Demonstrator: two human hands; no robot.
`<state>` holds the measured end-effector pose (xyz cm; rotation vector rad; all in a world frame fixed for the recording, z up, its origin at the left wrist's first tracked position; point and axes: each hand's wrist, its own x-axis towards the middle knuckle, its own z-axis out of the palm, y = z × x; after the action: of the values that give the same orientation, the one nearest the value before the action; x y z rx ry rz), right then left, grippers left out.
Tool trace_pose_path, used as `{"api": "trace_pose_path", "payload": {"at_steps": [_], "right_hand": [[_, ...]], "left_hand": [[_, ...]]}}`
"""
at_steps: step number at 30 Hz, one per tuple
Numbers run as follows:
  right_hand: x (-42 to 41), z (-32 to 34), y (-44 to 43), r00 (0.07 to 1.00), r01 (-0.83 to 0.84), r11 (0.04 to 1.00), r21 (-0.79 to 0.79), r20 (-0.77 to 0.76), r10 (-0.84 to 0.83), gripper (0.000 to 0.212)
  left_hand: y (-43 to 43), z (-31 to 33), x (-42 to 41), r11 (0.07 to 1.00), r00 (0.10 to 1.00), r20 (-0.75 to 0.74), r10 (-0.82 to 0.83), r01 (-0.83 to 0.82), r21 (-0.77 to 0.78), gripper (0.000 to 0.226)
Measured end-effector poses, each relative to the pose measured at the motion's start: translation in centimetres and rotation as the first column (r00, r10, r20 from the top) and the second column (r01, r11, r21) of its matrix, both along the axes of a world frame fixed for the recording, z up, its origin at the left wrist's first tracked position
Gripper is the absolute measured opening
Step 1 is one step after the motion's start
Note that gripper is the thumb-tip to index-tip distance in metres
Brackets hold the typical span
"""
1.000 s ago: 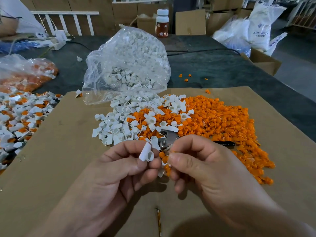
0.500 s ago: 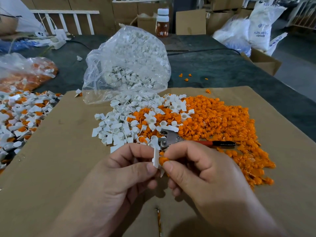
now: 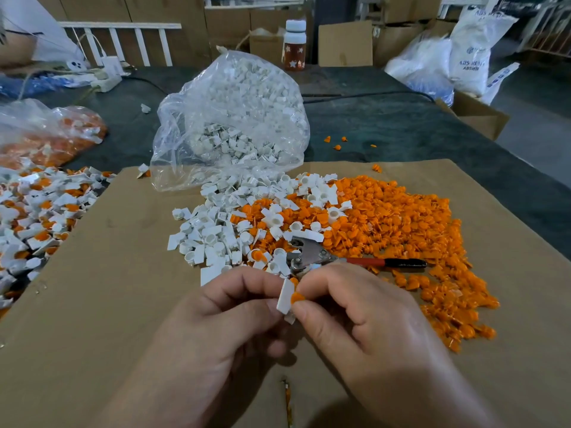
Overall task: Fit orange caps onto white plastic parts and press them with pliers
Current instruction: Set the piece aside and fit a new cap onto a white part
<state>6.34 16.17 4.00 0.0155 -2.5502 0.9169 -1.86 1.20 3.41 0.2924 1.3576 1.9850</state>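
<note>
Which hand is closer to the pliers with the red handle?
Right. The right hand, pinching an orange cap, sits right next to the pliers, on their near side. The left hand, pinching a white part, is farther off, nearer the person and further left.

Facing a dark green table cover (image 3: 386,128), carrying a brown cardboard sheet (image 3: 92,304) on its near part. Bearing a brown bottle (image 3: 295,47) with a white lid at the far edge, and trailing a black cable (image 3: 370,94). Backing onto stacked cardboard boxes (image 3: 345,43) and a white railing (image 3: 123,26). Giving way on the right to grey floor (image 3: 537,128), an open carton (image 3: 475,115) and white printed sacks (image 3: 469,57). Sitting in dim, even light.
</note>
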Motion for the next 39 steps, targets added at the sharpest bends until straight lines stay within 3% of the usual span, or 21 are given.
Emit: {"api": "trace_pose_path", "payload": {"at_steps": [4,12,16,19,23,28,39], "right_hand": [[0.1,0.1,0.1,0.999,-0.028,0.996,0.089,-0.029,0.031,0.008],[0.1,0.1,0.2,0.996,-0.086,0.981,0.174,0.031,0.082,0.006],[0.1,0.4,0.0,0.997,-0.069,0.996,0.050,0.049,0.066,0.012],[0.0,0.5,0.6,0.992,-0.027,0.986,-0.167,0.116,0.047,0.011],[-0.2,0.8,1.3,0.932,-0.047,0.855,-0.516,0.286,0.224,0.009],[-0.3,0.8,1.5,0.911,-0.081,0.818,-0.569,0.292,0.293,0.018],[-0.4,0.5,1.5,0.899,-0.072,0.689,-0.721,0.252,0.358,0.016]], "left_hand": [[-0.2,0.3,0.1,0.998,0.998,-0.053,-0.020,0.016,-0.068,0.028],[-0.2,-0.5,0.1,0.981,0.948,-0.318,-0.011,-0.050,-0.185,0.017],[-0.4,-0.8,-0.2,0.961,0.910,-0.414,-0.022,-0.095,-0.260,0.017],[-0.5,-0.7,-0.2,0.965,0.898,-0.438,-0.042,-0.077,-0.252,0.026],[-0.7,-0.6,0.0,0.962,0.875,-0.478,-0.081,-0.056,-0.267,0.031],[-0.8,-0.6,-0.2,0.968,0.874,-0.474,-0.108,-0.017,-0.251,0.030],[-0.9,-0.1,0.0,0.962,0.863,-0.483,-0.150,0.015,-0.273,0.026]]}}
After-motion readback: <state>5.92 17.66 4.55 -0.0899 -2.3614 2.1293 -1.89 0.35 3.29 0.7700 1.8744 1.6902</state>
